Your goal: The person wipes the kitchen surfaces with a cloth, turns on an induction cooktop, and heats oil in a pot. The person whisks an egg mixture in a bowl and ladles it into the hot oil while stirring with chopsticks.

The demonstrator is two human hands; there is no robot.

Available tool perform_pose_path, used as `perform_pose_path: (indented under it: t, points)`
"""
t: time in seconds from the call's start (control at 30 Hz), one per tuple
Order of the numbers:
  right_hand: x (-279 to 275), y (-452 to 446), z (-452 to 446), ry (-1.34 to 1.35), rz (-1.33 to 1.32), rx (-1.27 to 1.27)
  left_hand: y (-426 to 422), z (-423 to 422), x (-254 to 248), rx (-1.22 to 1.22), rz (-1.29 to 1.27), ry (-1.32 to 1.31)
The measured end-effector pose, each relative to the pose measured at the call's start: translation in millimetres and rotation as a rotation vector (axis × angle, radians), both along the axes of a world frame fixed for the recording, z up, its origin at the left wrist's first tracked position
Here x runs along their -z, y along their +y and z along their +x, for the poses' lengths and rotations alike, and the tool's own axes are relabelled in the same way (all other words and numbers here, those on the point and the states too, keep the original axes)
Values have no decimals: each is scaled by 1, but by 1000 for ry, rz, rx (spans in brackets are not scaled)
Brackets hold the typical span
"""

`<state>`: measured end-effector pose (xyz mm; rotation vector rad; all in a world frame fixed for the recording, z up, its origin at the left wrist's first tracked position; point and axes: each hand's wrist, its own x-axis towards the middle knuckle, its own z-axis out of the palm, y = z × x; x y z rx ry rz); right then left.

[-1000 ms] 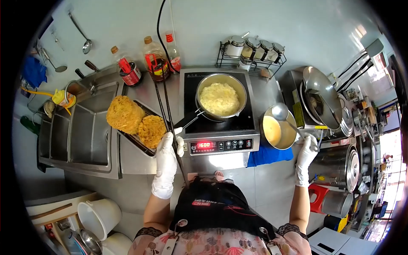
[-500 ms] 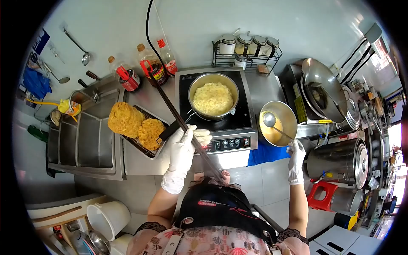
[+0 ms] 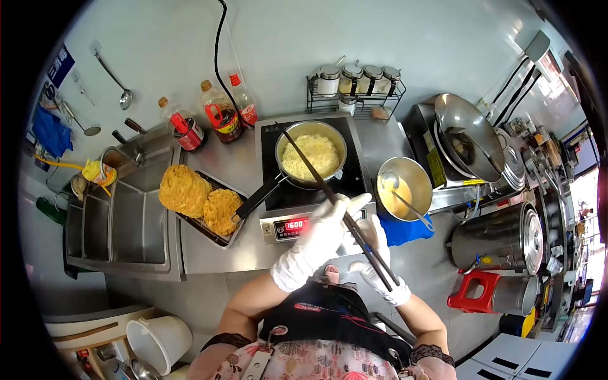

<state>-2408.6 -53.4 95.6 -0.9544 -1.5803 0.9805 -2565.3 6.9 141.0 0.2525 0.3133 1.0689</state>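
Long dark chopsticks [image 3: 329, 193] are held in my gloved left hand [image 3: 326, 231], slanting from above the pan to my waist. Just right of it my gloved right hand [image 3: 379, 256] has its fingers apart, close beside the chopsticks. Pale yellow noodles [image 3: 310, 156] lie in a saucepan [image 3: 344, 142] on the induction cooker [image 3: 272, 202], whose display shows 1600. In the pot [image 3: 425, 180] to the right, a ladle [image 3: 411, 206] rests in yellowish liquid [image 3: 396, 199], its handle on the rim. Two fried noodle cakes [image 3: 183, 191] sit on a dark tray [image 3: 220, 240] at the left.
A steel sink [image 3: 139, 215] is at the left. Sauce bottles [image 3: 221, 114] and a rack of seasoning jars [image 3: 351, 81] line the wall. Woks [image 3: 468, 120] stand at the right, above a large steel pot [image 3: 491, 237] and a red stool [image 3: 472, 292].
My left hand has moved right with the chopsticks. My right hand has let go of the ladle, now resting in the pot, and moved left beside the chopsticks.
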Motion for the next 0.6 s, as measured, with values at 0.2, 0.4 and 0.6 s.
perform_pose_path:
  t: [0.2, 0.4, 0.6]
  points:
    - [-51, 16, -40, 144, 170, 266, -8, 0, -4, 64, 130, 52]
    - [-53, 32, -12, 270, 112, 374, -16, -44, 3, -109, 340, 765]
    - [-71, 24, 6, 532, -141, 446, -24, -136, 31, -621, 509, 1403]
